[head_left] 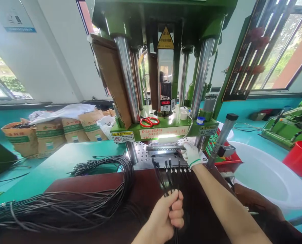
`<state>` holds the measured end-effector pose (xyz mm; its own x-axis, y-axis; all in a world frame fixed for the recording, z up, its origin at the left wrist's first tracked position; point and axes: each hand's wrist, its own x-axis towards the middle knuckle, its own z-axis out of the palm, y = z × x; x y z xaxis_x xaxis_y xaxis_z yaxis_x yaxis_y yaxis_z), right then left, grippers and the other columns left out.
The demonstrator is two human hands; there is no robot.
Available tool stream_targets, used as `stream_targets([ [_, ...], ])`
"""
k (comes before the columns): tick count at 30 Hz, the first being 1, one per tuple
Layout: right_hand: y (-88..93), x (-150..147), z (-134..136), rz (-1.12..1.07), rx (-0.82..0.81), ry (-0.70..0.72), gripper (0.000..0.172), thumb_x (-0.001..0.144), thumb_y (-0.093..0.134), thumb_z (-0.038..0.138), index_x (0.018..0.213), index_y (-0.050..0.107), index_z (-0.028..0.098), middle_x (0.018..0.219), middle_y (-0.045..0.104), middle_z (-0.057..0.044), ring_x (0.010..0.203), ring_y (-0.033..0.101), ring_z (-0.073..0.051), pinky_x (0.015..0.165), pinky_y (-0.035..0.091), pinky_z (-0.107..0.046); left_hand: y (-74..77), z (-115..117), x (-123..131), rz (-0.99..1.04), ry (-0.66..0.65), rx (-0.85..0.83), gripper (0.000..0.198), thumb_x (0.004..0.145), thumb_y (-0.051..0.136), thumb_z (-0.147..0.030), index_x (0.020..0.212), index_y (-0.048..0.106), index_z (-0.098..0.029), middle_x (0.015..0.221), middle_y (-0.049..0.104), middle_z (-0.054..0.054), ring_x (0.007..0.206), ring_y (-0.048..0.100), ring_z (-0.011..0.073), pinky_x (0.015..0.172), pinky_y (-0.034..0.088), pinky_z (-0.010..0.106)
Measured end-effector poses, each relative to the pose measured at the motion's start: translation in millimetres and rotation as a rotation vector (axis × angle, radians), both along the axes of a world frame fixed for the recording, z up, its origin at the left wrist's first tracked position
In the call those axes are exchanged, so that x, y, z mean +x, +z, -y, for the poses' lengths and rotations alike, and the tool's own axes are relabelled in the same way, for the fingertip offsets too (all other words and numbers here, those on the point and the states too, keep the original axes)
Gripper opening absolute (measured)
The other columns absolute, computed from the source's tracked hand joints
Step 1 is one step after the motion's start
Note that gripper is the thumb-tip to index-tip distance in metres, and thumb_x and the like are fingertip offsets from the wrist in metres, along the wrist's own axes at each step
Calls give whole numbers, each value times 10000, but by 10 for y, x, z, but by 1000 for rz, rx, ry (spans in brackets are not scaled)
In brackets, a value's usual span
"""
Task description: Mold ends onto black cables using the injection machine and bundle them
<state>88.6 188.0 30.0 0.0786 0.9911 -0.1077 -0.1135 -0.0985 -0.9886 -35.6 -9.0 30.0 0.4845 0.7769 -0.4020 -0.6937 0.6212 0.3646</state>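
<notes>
My bare left hand (pixel 169 212) is closed around several black cables (pixel 163 181) in front of the press. Their plug ends point away from me, toward a row of small metal connectors (pixel 180 170) at the front edge of the press bed. On my right hand (pixel 191 155) is a white glove with a green cuff band. Its fingers are closed at the right end of a long metal mould bar (pixel 165 148), which lies across the perforated bed (pixel 140 156) under the press head. The glove hides the fingertips and that end of the bar.
A large bundle of black cables (pixel 90 206) spreads over the left of the dark red tabletop (pixel 74 184). Red-handled scissors (pixel 149 122) and a blue tape roll (pixel 200 120) rest on the green press plate (pixel 130 127) above. A metal post (pixel 223 135) stands at right, beside a white tub (pixel 265 176).
</notes>
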Motion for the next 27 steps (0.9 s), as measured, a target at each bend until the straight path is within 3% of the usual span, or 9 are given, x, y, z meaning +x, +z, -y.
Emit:
stream_targets([
  [3,-21,-24,54,29,-6,-5,317,695,501,447,868,492,183,437,444,64,276,310,-39,273,194,-138,-79,257,-77,-24,35,81,256,690,676,-344,732,519,-146,459,296,-91,329,172,-1,353,92,151],
  [7,-88,2,143,124,-36,60,313,697,476,430,885,496,181,442,432,59,278,291,-39,283,166,-136,-38,374,-246,-62,354,146,316,650,709,-388,794,541,-162,480,356,-86,339,258,9,366,165,165],
  [10,-139,53,204,250,-43,143,309,728,411,407,929,461,179,478,450,48,289,304,-47,290,179,-143,15,342,-339,-67,471,170,289,671,700,-361,808,551,-156,491,380,-82,359,308,11,390,220,167],
  [17,-63,238,216,836,31,449,235,657,496,145,890,525,154,482,473,42,371,454,-113,400,382,-233,-31,260,-203,-140,404,281,218,761,601,-352,811,562,-144,496,414,-63,356,346,32,387,284,192],
  [20,-11,254,209,1133,147,478,195,635,547,89,813,607,145,777,608,-67,673,599,-189,667,454,-318,-54,230,-82,-208,360,320,240,755,599,-369,791,565,-134,476,416,-59,341,344,42,364,298,201],
  [22,17,242,213,1290,214,493,184,666,557,104,825,641,140,1029,577,-120,882,585,-247,811,410,-364,-63,201,-9,-253,330,331,243,745,607,-368,773,563,-131,465,420,-58,330,344,44,348,302,200],
  [24,45,230,220,1405,247,525,212,716,539,138,894,654,140,1137,527,-141,959,562,-273,853,386,-379,-74,167,50,-299,307,336,242,733,618,-361,761,563,-127,456,422,-59,320,345,44,334,299,195],
  [27,81,217,232,1505,276,589,225,763,526,170,947,655,159,1129,536,-120,970,563,-248,851,395,-333,-105,118,115,-355,292,337,259,711,638,-367,748,569,-120,441,425,-61,304,343,43,318,294,189],
])
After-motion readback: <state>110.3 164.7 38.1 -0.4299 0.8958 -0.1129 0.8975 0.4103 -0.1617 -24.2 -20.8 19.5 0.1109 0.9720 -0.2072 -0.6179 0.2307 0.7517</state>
